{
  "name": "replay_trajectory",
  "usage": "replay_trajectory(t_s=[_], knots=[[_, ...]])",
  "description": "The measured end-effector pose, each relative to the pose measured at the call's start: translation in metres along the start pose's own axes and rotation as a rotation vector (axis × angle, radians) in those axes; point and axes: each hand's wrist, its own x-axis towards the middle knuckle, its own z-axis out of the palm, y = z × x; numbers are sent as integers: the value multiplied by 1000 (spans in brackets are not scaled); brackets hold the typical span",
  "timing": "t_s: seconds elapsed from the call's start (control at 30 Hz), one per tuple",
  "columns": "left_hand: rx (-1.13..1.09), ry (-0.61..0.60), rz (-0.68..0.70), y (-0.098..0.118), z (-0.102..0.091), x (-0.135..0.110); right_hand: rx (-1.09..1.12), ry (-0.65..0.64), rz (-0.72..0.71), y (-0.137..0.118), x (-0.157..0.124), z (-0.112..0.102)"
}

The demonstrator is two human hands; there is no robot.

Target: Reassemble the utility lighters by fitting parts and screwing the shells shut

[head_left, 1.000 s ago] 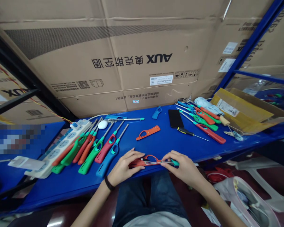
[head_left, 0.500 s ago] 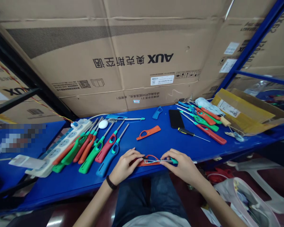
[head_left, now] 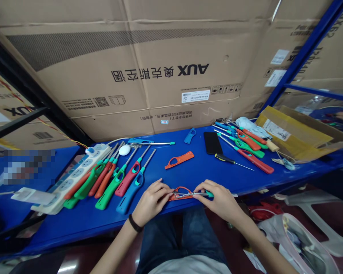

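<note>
Here's the left hand [head_left: 151, 201] pinching an orange plastic lighter casing [head_left: 183, 197], and the right hand [head_left: 220, 200] gripping a thin metal rod with a teal collar [head_left: 194, 194], right at the edge of the blue bench [head_left: 200, 171]!

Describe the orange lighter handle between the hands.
The orange plastic lighter handle is flat and elongated with an open finger loop, lying crosswise near the blue table's front edge. A thin metal rod with a teal collar runs along it. The left hand and right hand hold its ends.
</note>
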Motion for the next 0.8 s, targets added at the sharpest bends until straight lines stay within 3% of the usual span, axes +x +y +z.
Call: replay_trajectory(t_s=[0.3, 0.67, 0.8], knots=[[109, 79, 32, 8, 6, -5, -10, 19, -15, 3, 1, 0], [205, -57, 51, 16, -2, -12, -53, 27, -6, 7, 0, 1], [191, -50, 47, 16, 0, -16, -10, -15, -23, 11, 0, 2]])
